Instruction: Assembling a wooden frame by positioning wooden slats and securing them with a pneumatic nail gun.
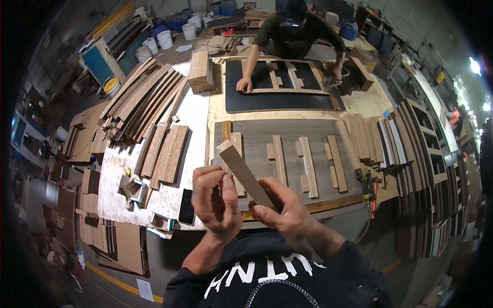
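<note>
My right hand (285,208) grips a long, narrow wooden strip (242,170), tilted with its far end up and to the left. Beside the strip, my left hand (218,203) is raised with its fingers curled in and the thumb against them. Whatever it may pinch is too small or hidden to make out. Beneath both hands lies a grey-brown wood-grain panel (262,132). Several particleboard strips rest across it, including one strip (279,159) near the middle and another (309,167) with short blocks against its side.
A co-worker (292,36) leans over a black panel (277,104) with a light wooden frame on it. Long strips (146,105) are piled at left, near a phone (187,206) and a metal stapler-like box (132,189). At right are a power tool (365,182) and stacked frames (423,154).
</note>
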{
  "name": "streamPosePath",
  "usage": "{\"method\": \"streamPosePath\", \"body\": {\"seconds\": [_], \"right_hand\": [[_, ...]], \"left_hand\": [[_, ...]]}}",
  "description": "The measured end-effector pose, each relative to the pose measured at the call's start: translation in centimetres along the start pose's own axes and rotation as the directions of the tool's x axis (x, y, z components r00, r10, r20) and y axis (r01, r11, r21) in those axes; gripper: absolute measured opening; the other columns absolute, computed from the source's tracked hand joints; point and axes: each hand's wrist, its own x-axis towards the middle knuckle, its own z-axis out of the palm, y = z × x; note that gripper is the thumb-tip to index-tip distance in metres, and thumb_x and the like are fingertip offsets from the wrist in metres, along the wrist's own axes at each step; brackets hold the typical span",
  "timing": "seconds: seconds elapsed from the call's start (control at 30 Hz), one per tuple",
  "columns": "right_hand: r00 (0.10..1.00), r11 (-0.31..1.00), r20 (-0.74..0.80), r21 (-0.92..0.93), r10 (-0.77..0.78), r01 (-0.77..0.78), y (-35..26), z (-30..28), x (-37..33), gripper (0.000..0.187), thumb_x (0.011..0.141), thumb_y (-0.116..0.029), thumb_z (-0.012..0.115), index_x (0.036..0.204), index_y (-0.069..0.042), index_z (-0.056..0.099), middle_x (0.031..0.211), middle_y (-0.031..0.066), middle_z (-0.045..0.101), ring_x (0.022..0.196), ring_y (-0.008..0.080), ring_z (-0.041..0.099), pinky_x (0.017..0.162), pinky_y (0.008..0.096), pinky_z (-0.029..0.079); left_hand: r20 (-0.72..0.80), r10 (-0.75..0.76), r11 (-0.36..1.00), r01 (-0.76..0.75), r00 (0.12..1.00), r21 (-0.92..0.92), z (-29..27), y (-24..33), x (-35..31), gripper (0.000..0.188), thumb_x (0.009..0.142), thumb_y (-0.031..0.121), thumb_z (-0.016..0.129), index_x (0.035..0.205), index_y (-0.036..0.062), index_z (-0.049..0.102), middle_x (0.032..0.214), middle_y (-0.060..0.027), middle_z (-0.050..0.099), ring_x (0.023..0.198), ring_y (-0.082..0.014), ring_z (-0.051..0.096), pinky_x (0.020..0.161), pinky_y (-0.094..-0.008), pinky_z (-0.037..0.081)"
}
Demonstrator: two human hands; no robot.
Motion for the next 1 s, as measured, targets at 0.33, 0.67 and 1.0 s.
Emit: {"method": "streamPosePath", "body": {"seconds": [0.33, 0.67, 1.0], "right_hand": [[0.99, 0.993, -0.098, 0.051, -0.1, 0.106, 0.7, -0.2, 0.0, 0.061, 0.092, -0.031, 0.072, 0.133, 0.004, 0.043, 0.095, 0.0057, 0.06, 0.079, 0.0095, 0.058, 0.065, 0.0225, 0.047], [0.988, 0.996, 0.121, 0.007, -0.092, 0.092, 1.3, -0.4, -0.1, 0.065, 0.095, -0.051, 0.058, 0.132, 0.0, 0.042, 0.096, 0.0133, 0.056, 0.086, 0.0188, 0.059, 0.073, 0.0362, 0.051], [0.987, 0.987, -0.027, 0.015, -0.157, 0.158, 2.0, 0.1, -0.1, 0.057, 0.094, -0.027, 0.069, 0.136, 0.002, 0.042, 0.089, 0.0023, 0.059, 0.066, 0.0055, 0.053, 0.054, 0.0201, 0.042]], "left_hand": [[0.037, 0.035, 0.985, -0.028, 0.999, -0.173, 0.4, -1.8, -1.3, 0.013, 0.095, 0.003, 0.061, 0.106, -0.0013, 0.055, 0.093, -0.0115, 0.059, 0.073, -0.0107, 0.053, 0.059, -0.0223, 0.045], [0.18, -0.224, 0.738, 0.287, 0.958, -0.61, -1.5, -1.4, 1.8, 0.033, 0.087, 0.002, 0.071, 0.116, -0.0006, 0.054, 0.103, -0.0109, 0.064, 0.092, -0.0132, 0.065, 0.075, -0.0243, 0.056], [0.161, -0.493, 0.653, 0.486, 0.855, -0.58, -1.5, 1.6, 0.5, 0.024, 0.092, 0.01, 0.069, 0.111, -0.0001, 0.06, 0.1, -0.0085, 0.062, 0.085, -0.0123, 0.063, 0.077, -0.0269, 0.054]]}}
